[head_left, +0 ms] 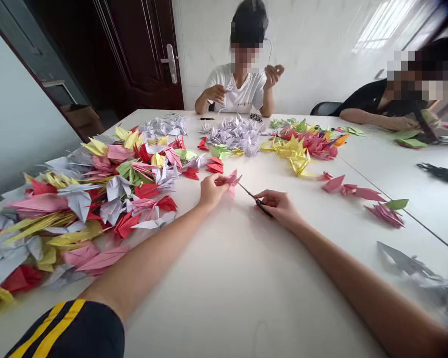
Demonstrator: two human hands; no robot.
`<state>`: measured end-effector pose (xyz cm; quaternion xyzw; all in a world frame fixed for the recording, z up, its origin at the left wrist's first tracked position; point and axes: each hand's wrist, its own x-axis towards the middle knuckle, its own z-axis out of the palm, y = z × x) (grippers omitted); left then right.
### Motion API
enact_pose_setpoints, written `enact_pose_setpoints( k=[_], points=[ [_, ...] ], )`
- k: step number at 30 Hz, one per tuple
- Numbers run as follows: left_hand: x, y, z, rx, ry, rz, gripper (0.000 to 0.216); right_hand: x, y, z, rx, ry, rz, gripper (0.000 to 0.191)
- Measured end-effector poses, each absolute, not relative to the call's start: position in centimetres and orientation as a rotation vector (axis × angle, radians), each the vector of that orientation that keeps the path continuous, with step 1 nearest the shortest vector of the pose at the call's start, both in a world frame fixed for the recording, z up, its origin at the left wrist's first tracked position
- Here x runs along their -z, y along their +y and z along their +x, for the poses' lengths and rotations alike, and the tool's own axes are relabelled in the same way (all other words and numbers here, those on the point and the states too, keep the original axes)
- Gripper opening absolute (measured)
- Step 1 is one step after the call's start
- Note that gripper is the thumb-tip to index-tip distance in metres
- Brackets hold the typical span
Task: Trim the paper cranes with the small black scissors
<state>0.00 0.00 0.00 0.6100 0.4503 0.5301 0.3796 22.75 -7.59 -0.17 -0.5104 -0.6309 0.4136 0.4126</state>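
My left hand (212,191) is closed, pinching a small pink folded paper crane (232,184) above the white table. In my right hand (278,206) is a slim tool with a black handle (263,207) and a thin dark shaft. The shaft's tip reaches the crane's right side; whether it pierces the paper cannot be made out. Left of my left hand spreads a large heap of folded paper cranes (123,186) in red, yellow, pink, green and pale grey-violet.
Across the table (224,278), a person in a white shirt (242,92) holds a thin string, with pale violet cranes (235,134) in front. Yellow cranes (293,151) lie near red ones. Another person's arm (373,119) rests at right. Pink cranes (386,215) and a grey one (406,261) lie rightward.
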Motion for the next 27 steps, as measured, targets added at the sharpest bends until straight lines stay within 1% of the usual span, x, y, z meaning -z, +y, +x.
enact_pose_setpoints(
  k=[11,16,22,27],
  points=[
    [0.02,-0.04,-0.07,-1.329,1.157,1.471,0.010,-0.40,-7.75,22.06,-1.038,-1.564,-1.298,0.045],
    [-0.25,-0.22,0.00,-1.325,1.170,1.470,0.009,-0.36,-7.70,22.14,-1.018,-1.597,-1.325,0.040],
    [-0.06,-0.08,-0.01,-1.328,1.167,1.475,0.009,-0.36,-7.71,22.07,-1.010,-1.581,-1.307,0.043],
    [-0.17,-0.18,-0.03,-1.323,1.154,1.483,0.008,-0.43,-7.83,22.06,-0.977,-1.617,-1.332,0.043]
  ],
)
